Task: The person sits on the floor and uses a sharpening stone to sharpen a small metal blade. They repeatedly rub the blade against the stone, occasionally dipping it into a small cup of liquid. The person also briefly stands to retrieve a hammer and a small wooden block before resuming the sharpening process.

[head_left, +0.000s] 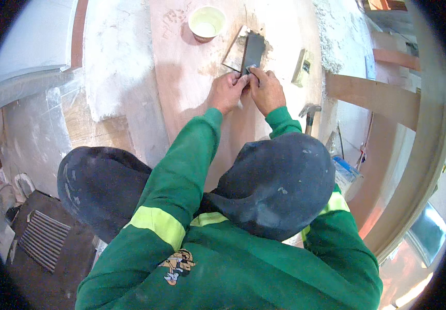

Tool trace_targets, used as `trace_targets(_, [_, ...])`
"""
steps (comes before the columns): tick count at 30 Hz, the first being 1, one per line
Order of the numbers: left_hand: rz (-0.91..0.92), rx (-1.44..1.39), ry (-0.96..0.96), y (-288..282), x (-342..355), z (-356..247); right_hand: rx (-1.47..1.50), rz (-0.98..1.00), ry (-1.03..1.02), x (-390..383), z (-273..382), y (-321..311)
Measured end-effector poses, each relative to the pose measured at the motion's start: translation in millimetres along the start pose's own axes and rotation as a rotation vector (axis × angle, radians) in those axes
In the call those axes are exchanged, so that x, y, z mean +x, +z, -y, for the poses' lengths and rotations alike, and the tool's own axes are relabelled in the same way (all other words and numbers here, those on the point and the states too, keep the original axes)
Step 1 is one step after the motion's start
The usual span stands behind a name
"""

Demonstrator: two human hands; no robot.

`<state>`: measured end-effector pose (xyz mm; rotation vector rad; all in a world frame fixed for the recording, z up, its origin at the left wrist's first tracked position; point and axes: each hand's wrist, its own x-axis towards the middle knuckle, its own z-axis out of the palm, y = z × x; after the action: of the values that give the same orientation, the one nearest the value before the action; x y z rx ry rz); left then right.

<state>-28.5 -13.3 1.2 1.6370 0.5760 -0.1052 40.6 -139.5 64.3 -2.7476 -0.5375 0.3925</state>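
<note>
My left hand [226, 93] and my right hand [268, 94] meet at the near end of a dark, flat, rectangular slab [254, 49] that looks like a sharpening stone. Fingers and thumbs of both are closed together there. A small pale edge shows between them, but what they pinch is mostly hidden. Under the slab lies a pale, worn board [233, 56], and damp brownish stains surround it. A round tub [206, 24] with pale liquid stands just beyond, to the left. Right of the slab is a small wooden block with a dark slot [301, 68], perhaps a hand plane.
These things rest on a wide, dusty wooden sheet [192, 88] between my knees. A hammer [309, 113] lies by my right knee. Timber framing [372, 94] rises along the right side. A dark case with a ribbed panel [42, 240] sits at lower left.
</note>
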Motion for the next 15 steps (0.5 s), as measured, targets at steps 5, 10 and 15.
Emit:
trace_targets(5, [0.114, 0.01, -0.001, -6.9, -9.4, -26.8, 0.04, -0.269, -0.126, 58.6, -18.9, 6.0])
trace_targets(10, [0.009, -0.095, -0.029, -0.9, 1.8, 7.3, 0.038, -0.039, -0.016, 5.2, 1.0, 7.5])
trace_targets(15, [0.132, -0.425, -0.006, 4.8, 2.9, 6.1, 0.001, -0.262, -0.112, 69.0, -4.4, -10.0])
